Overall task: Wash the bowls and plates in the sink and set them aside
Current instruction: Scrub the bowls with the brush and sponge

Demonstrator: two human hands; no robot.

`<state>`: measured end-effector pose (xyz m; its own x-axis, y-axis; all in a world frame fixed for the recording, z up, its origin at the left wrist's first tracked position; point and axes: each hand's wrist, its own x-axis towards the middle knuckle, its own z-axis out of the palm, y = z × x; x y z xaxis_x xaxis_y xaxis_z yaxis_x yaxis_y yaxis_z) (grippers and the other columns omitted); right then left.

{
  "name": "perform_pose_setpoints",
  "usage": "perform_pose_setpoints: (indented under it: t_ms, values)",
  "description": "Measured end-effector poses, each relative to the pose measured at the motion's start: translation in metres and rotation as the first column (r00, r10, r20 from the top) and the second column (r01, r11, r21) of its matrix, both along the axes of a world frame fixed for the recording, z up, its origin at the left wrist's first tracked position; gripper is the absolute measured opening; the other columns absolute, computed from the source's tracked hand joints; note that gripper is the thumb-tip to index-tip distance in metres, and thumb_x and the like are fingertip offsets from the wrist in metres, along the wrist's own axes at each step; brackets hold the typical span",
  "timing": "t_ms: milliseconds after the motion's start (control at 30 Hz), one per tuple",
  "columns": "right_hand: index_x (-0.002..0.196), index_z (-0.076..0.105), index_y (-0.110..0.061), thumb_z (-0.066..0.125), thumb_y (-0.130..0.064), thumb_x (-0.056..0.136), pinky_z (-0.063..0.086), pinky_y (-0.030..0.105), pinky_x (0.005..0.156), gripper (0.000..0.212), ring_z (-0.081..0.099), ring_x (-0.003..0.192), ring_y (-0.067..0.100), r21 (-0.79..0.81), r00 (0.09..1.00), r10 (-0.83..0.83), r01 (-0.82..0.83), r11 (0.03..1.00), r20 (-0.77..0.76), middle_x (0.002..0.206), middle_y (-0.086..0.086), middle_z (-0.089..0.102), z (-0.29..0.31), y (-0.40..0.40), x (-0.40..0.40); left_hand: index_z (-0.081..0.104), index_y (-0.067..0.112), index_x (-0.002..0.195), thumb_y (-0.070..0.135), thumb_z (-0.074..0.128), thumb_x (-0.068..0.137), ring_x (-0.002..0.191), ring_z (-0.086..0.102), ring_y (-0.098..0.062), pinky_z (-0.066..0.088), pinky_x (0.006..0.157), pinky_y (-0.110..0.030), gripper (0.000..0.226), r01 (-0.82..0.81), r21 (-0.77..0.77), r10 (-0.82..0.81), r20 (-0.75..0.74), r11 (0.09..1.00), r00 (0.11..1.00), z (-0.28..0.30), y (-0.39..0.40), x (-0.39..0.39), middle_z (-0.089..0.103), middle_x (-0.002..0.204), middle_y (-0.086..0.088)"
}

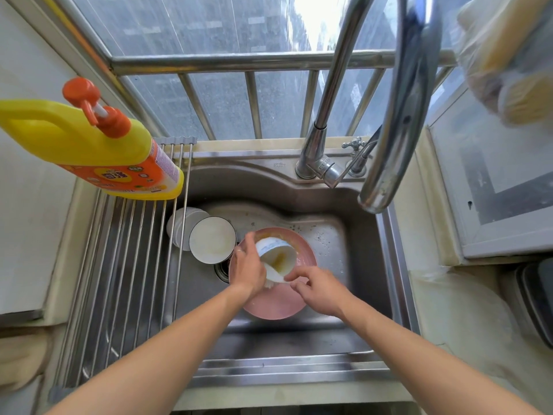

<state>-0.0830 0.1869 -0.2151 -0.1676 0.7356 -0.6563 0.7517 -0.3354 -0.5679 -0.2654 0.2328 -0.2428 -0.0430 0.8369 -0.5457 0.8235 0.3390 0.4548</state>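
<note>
Left hand [247,268] gripped a tilted white bowl [276,256] over the pink plate [275,298] in the sink [353,211]; right hand [317,290] fingers apparently pinched its near rim.

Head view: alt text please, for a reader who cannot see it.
Left hand grips a tilted white bowl over a pink plate in a steel sink; right hand touches its rim. More bowls wait alongside.

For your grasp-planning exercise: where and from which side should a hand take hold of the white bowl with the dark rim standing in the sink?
Probably pinch the dark-rimmed bowl at its near-left rim, coming from above: it stands upright and open, with stacked white dishes behind it and the pink plate crowding its right.
</note>
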Motion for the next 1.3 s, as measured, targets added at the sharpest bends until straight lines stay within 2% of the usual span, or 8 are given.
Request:
perform_pose_setpoints:
  t_ms: [133,333,500,600,733,900,1167,1300]
  values:
    - [0.118,0.064,-0.040,0.048,-0.033,0.099,0.052,0.036,0.078,0.026,0.066,0.096,0.028,0.116,0.965,0.144,-0.172,0.978,0.218,0.106,0.000,0.073,0.008,0.011,0.006,0.035,0.014,0.131,0.000,0.036,0.088,0.110,0.050,-0.046,0.042,0.102,-0.048,0.046,0.006,-0.073,-0.012,-0.083,0.997,0.996,0.002,0.005,0.001,0.040,0.132,-0.020]
    - [0.137,0.048,-0.026,0.069,-0.010,0.086,0.034,0.036,0.050,0.057,0.066,0.063,0.036,0.315,0.704,0.316,-0.611,0.727,0.636,0.085,0.011,0.065,0.021,0.003,-0.002,0.033,-0.008,0.138,0.006,0.052,0.091,0.128,0.051,-0.040,0.045,0.103,-0.040,0.053,0.033,-0.164,-0.072,-0.238,0.986,0.969,0.003,0.018,0.012,0.048,0.138,-0.028]
    - [0.126,0.059,-0.037,0.048,-0.032,0.101,0.053,0.037,0.079,0.029,0.066,0.102,0.033,0.086,0.973,0.142,-0.160,0.983,0.183,0.111,0.003,0.072,0.010,-0.014,-0.011,0.029,-0.013,0.139,0.012,0.057,0.094,0.132,0.049,-0.040,0.047,0.102,-0.040,0.058,0.043,-0.276,-0.123,-0.279,0.960,0.952,0.008,0.023,0.011,0.045,0.140,-0.031]
    - [0.115,0.070,-0.034,0.053,-0.031,0.098,0.048,0.020,0.058,0.025,0.065,0.081,0.018,-0.166,0.995,-0.090,0.081,0.983,-0.052,0.090,-0.005,0.068,0.015,-0.001,-0.008,0.028,-0.016,0.139,0.012,0.051,0.098,0.132,0.049,-0.039,0.047,0.099,-0.036,0.055,0.094,-0.288,-0.191,-0.330,0.953,0.925,0.013,0.024,0.008,0.046,0.140,-0.030]
    - [0.123,0.060,-0.040,0.051,-0.027,0.098,0.050,0.036,0.071,0.030,0.066,0.096,0.033,0.107,0.892,0.307,-0.359,0.927,0.332,0.108,0.004,0.071,0.023,0.019,0.001,0.040,-0.013,0.139,0.010,0.048,0.098,0.124,0.059,-0.036,0.051,0.092,-0.035,0.048,0.204,-0.344,-0.319,-0.323,0.917,0.891,0.017,0.026,0.007,0.054,0.138,-0.024]
    - [0.124,0.054,-0.028,0.076,-0.014,0.079,0.029,0.032,0.045,0.052,0.060,0.053,0.031,0.282,0.664,0.434,-0.693,0.663,0.609,0.072,0.007,0.062,0.027,0.012,-0.005,0.063,0.000,0.100,0.008,0.040,0.095,0.089,0.074,-0.033,0.061,0.079,-0.036,0.025,0.216,-0.479,-0.366,-0.246,0.851,0.898,0.034,0.038,0.008,0.073,0.092,-0.016]
    - [0.123,0.061,-0.037,0.046,-0.032,0.101,0.051,0.039,0.080,0.027,0.065,0.102,0.035,0.121,0.956,0.042,-0.080,0.989,0.291,0.111,0.006,0.070,0.015,-0.007,-0.014,0.033,0.005,0.135,0.015,0.062,0.086,0.119,0.044,-0.030,0.034,0.090,-0.027,0.058,-0.168,-0.125,0.184,0.123,0.978,0.975,0.016,-0.019,0.011,0.045,0.132,-0.017]
    - [0.111,0.069,-0.027,0.052,-0.025,0.100,0.035,0.021,0.045,0.021,0.047,0.054,0.016,-0.299,0.950,-0.312,0.291,0.909,-0.026,0.080,0.004,0.060,0.025,0.007,-0.019,0.036,0.011,0.126,0.002,0.043,0.087,0.114,0.047,-0.040,0.041,0.099,-0.043,0.040,-0.239,0.033,0.235,0.096,0.970,0.967,0.006,-0.019,0.006,0.047,0.129,-0.022]
